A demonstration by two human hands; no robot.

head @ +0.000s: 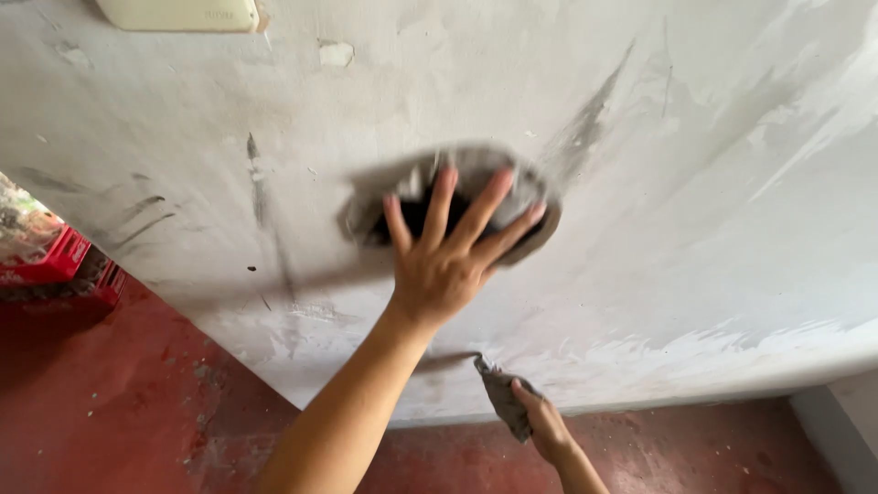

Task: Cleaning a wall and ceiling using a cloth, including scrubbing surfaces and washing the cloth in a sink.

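My left hand (pixel 448 265) reaches up to a scuffed grey-white wall (pixel 695 229), fingers spread and flat against it. Under the fingers is a round grey patch (pixel 526 192) with a dark middle; it is blurred, and I cannot tell whether it is a hole or a pad. Lower down, near the foot of the wall, my right hand (pixel 546 425) is closed around a crumpled grey cloth (pixel 501 395). The cloth hangs just in front of the wall's bottom edge.
A cream box (pixel 183 14) is fixed to the wall at the top left. Red crates (pixel 59 261) stand at the left on a worn red floor (pixel 137 402). A pale ledge or corner (pixel 846 425) juts in at the bottom right.
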